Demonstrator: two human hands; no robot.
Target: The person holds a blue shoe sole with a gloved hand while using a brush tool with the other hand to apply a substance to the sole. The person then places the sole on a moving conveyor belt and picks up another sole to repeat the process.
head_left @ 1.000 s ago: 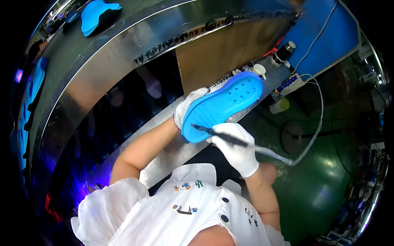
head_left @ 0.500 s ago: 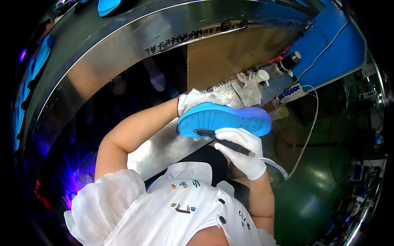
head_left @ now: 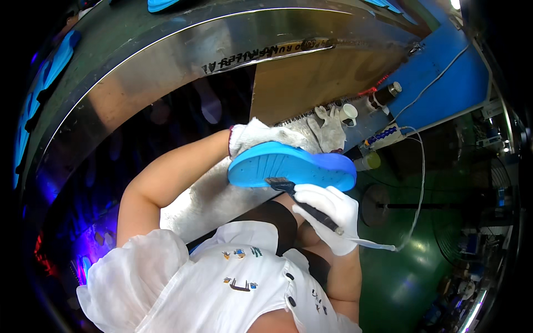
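Observation:
A blue foam shoe sole [head_left: 277, 166] is held up in front of me, its long side running left to right. My left hand [head_left: 264, 136], in a white knit glove, grips it from behind along the far edge; its fingers are mostly hidden. My right hand [head_left: 330, 208], also in a white glove, is closed around a dark-handled flat brush [head_left: 285, 186]. The bristles meet the sole's near edge, left of its middle. A pale thin tube [head_left: 375, 244] runs from the brush's rear end past my right wrist.
A metal ledge [head_left: 194, 205] lies under the sole. Beyond stand a white cup [head_left: 348, 113], a loose glove [head_left: 328, 129], a dark bottle [head_left: 386, 94] and a yellow-lidded jar [head_left: 371, 161]. A curved metal-edged conveyor [head_left: 111, 94] carries blue soles [head_left: 55, 61]. A cardboard sheet [head_left: 311, 83] hangs below it.
The brush has slid a little to the right along the sole's near edge and turned, showing more of its bristles. The whole view has shifted slightly.

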